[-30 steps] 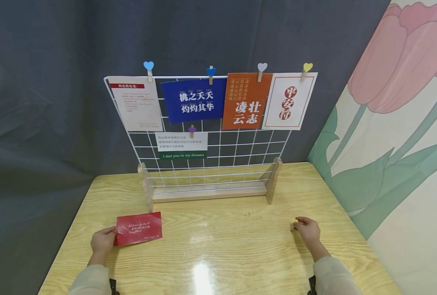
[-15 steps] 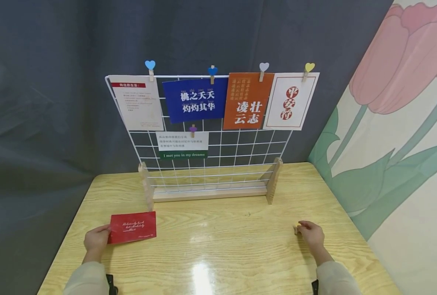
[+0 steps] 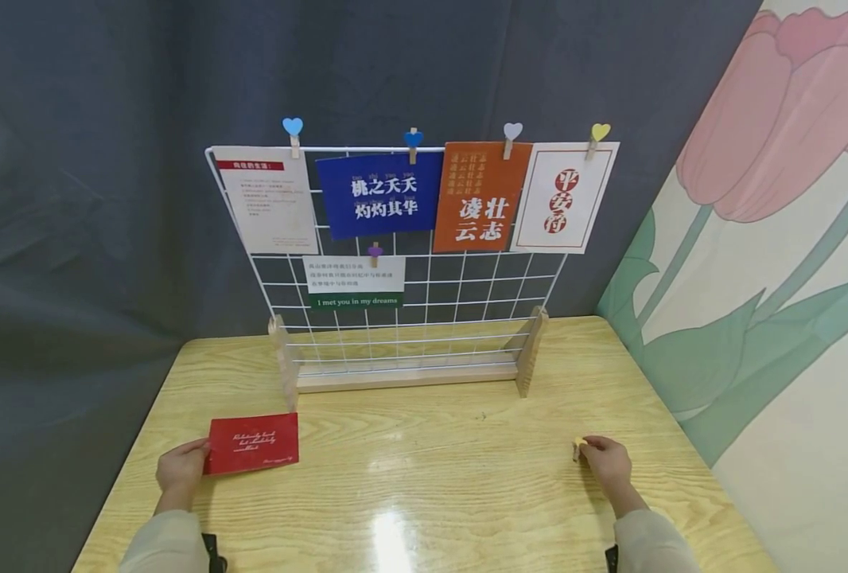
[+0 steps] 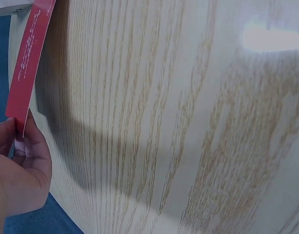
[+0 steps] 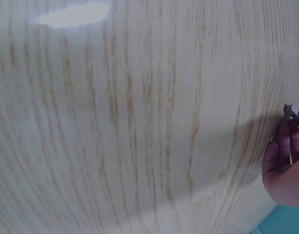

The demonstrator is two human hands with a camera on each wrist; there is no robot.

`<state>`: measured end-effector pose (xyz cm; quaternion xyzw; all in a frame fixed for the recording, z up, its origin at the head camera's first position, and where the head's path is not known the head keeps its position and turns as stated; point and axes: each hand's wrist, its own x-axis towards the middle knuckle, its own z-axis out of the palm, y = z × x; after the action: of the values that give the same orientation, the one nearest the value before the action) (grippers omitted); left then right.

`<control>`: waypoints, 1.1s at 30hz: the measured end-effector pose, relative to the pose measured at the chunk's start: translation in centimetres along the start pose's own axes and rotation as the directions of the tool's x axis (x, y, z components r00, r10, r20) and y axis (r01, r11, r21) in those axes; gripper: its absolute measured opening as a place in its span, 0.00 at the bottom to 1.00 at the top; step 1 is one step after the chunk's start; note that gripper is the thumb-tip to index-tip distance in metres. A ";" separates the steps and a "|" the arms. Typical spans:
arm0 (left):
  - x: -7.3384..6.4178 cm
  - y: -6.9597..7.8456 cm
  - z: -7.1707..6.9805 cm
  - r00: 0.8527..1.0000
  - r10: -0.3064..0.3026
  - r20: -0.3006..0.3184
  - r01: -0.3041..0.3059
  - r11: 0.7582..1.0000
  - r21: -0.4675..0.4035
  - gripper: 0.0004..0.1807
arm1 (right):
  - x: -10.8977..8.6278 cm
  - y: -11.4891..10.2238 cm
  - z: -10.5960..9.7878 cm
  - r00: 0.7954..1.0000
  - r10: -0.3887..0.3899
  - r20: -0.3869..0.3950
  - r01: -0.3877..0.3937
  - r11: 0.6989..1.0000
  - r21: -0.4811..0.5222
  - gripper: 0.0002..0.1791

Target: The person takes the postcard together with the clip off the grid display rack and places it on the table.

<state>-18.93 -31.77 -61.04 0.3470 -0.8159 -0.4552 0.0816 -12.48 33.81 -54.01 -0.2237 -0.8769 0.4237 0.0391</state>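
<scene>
1. We see the left hand (image 3: 180, 468) pinching the left edge of a red card (image 3: 254, 444) with thumb and fingers.
2. This card is over the left part of the wooden table (image 3: 424, 446), near the left foot of the wire rack (image 3: 460, 280).
3. We see the right hand (image 3: 608, 461) pinching a small clip (image 3: 577, 450) with yellow top, well apart from the card.
4. On the rack we count five hanging cards (image 3: 381, 196).

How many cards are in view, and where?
6. Along the top of the rack, left to right: red-striped white card, blue card, orange card, red-bordered white card. Below: green-and-white card. The left hand holds the red card.
</scene>
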 end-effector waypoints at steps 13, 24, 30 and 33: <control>0.7 -0.7 -0.2 0.998 -0.041 -0.048 0.039 0.998 -0.051 0.16 | 0.0 0.5 -0.3 1.000 0.025 0.008 -0.025 0.999 -0.029 0.17; 0.7 -0.8 -0.3 0.998 -0.039 -0.049 0.038 0.999 -0.033 0.19 | -0.3 0.2 -0.6 0.998 0.053 0.018 -0.052 0.998 -0.040 0.17; 0.5 -0.6 -0.3 0.998 -0.053 -0.038 0.051 0.997 -0.051 0.20 | -0.3 0.4 -0.7 0.998 0.062 0.024 -0.061 0.997 -0.046 0.17; 0.5 -0.6 -0.3 0.997 -0.061 -0.040 0.059 0.997 -0.052 0.20 | -0.3 0.5 -0.8 0.997 0.070 0.035 -0.068 0.997 -0.043 0.17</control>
<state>-18.88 -32.48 -61.44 0.3787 -0.7915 -0.4705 0.0937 -11.82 34.52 -53.83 -0.2469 -0.8779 0.4102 0.0039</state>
